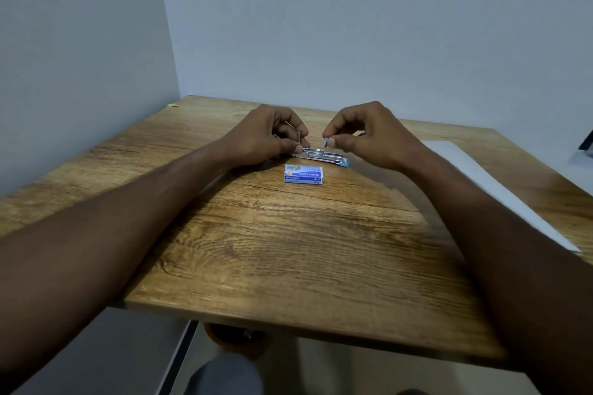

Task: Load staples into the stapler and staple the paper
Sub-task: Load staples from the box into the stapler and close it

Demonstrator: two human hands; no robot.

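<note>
A small metal stapler (324, 157) lies opened flat on the wooden table (288, 250), its blue end pointing right. My left hand (266, 135) grips its left end, with a metal part raised between the fingers. My right hand (369, 135) pinches a short strip of staples (326, 142) between thumb and forefinger, just above the stapler's open channel. A blue and white staple box (304, 175) lies closed on the table in front of the stapler. A white sheet of paper (500, 189) lies to the right, partly under my right forearm.
The table stands in a corner between two pale walls. A dark object (587, 141) shows at the far right edge. A small yellow scrap (172, 104) sits at the table's back left corner. Below the near edge are the floor and a round orange-brown object (237, 338).
</note>
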